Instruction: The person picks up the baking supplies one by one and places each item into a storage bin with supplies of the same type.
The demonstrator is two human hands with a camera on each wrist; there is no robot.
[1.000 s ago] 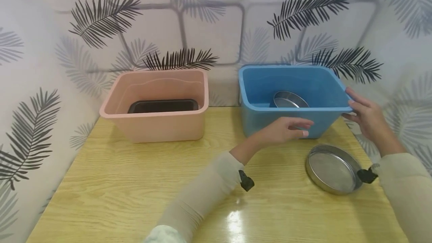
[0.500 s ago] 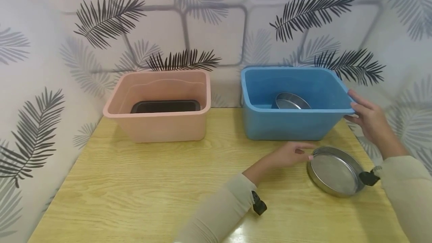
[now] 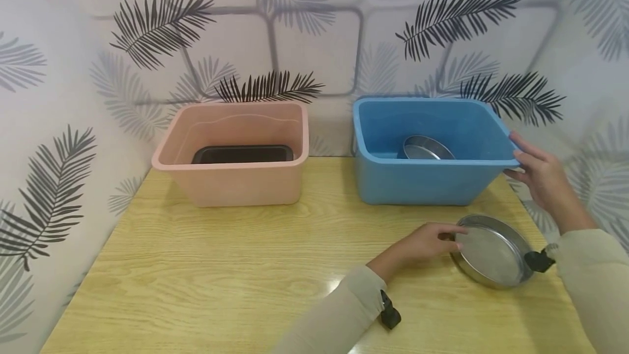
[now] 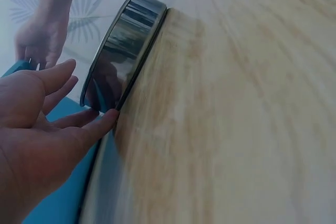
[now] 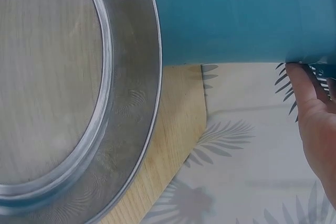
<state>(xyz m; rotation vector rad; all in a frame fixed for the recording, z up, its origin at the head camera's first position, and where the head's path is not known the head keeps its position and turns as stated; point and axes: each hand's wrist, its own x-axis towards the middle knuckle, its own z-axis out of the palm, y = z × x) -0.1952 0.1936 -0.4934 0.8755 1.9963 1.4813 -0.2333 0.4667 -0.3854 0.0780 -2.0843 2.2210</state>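
A round metal sieve (image 3: 493,255) with a fine mesh bottom lies on the table at the right, below the blue bin (image 3: 415,182). My left hand (image 3: 426,242) is at its left edge, thumb and fingers spread apart; in the left wrist view the left hand (image 4: 50,124) has fingertips at the side of the sieve (image 4: 123,45). My right hand (image 3: 547,182) holds the right rim of the blue bin, and in the right wrist view the right hand (image 5: 320,124) has its fingers at that rim. Inside the bin rests a smaller round metal piece (image 3: 426,149), partly hidden by the front wall.
To the left stands a pink bin (image 3: 236,184) with a dark, flat-topped item (image 3: 243,154) inside. Both bins are at the back of the wooden table (image 3: 206,272), against a wall (image 3: 314,42) with a leaf pattern.
My left hand has come down from in front of the blue bin to the sieve's left edge. The right hand stays on the bin's rim. The view has shifted slightly.
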